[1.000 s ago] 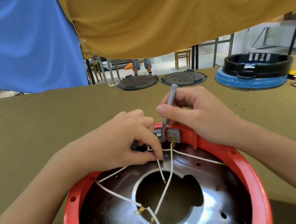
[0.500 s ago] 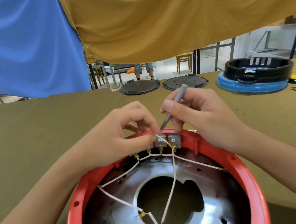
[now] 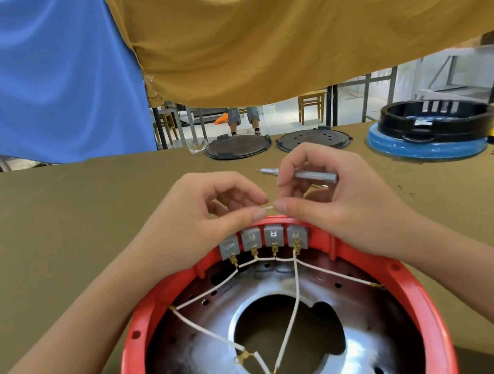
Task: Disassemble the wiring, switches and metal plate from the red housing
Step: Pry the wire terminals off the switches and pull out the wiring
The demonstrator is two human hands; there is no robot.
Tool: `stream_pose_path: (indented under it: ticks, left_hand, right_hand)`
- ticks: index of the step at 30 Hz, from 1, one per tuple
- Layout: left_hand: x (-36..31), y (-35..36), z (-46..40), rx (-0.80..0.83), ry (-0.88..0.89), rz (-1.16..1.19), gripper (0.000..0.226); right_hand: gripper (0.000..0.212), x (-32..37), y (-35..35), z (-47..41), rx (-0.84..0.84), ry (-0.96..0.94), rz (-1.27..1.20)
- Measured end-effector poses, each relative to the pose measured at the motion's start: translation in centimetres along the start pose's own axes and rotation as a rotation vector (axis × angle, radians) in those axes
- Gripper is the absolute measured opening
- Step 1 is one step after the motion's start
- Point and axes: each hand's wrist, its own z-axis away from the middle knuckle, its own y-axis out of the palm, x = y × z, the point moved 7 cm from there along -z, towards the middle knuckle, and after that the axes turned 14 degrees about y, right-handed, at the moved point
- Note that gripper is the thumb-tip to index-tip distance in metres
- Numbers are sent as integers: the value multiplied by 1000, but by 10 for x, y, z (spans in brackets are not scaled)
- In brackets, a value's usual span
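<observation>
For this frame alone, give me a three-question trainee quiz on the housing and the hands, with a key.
1. Count: how many grey switches sit in a row on the far rim of the red housing?
2. True or false: the metal plate has already been lifted out of the housing.
3. Choose: the grey screwdriver is (A) lying on the table, (B) held in the right hand, (C) held in the left hand.

Key
1. Four.
2. False; it still lies inside, with white wires running across it.
3. B. Both hands also pinch a short white wire piece between them above the switches.
</observation>
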Motion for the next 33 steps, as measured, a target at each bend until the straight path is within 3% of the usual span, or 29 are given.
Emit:
stream_pose_path:
  ticks: [6, 14, 20, 25, 33]
  left_hand:
    - [2, -2, 0, -76, -50, 117, 19]
    - [14, -2, 3, -78, -117, 271, 18]
    - [19, 2, 4, -9, -163, 210, 30]
    - [29, 13, 11, 182, -243, 240, 19]
    - [27, 3, 10, 195, -236, 185, 18]
  right_hand:
    - [21, -4, 2, -3, -4, 29, 121]
    - [19, -2, 4, -2, 30, 41, 76]
    - [18, -6, -3, -2, -35, 79, 4]
    - [17, -12, -8, -3, -114, 154, -53]
    - [19, -33, -29, -7, -278, 353, -61]
